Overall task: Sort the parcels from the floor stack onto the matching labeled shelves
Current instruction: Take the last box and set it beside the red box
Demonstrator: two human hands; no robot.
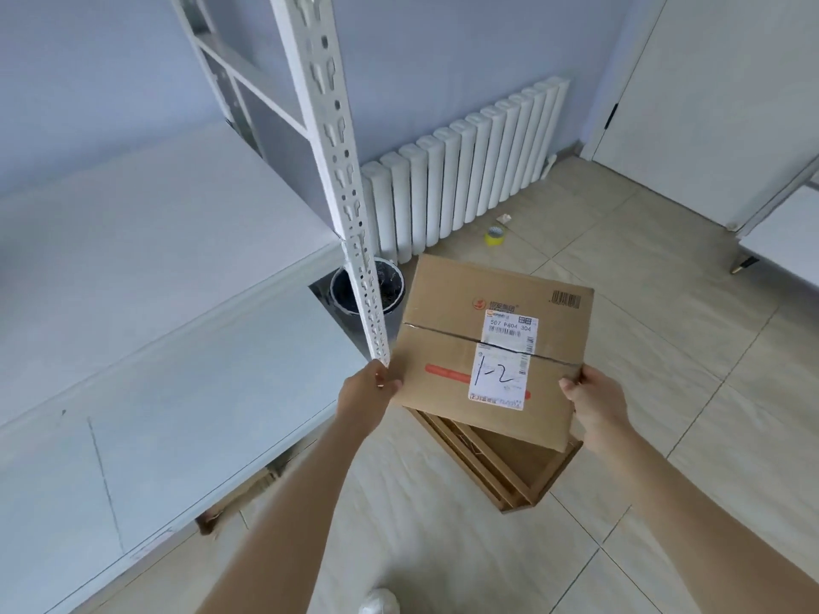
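Observation:
I hold a brown cardboard parcel (447, 330) in both hands above the floor. Its white label reads "1-2" in handwriting. My left hand (365, 392) grips its near left corner and my right hand (591, 405) grips its near right corner. Below it on the tiles lies the floor stack (509, 467) of flat brown boxes, partly hidden by the parcel. The white shelf unit (155, 268) stands to the left, with two bare white boards showing. Its slotted upright post (341, 179) runs down to just beside my left hand.
A black bin (390, 285) stands behind the post. A white radiator (465, 170) lines the far wall. A yellow tape roll (495, 237) and a paper scrap lie on the tiles. A white door (709, 104) and a table edge are at right. Another box sits under the lowest shelf.

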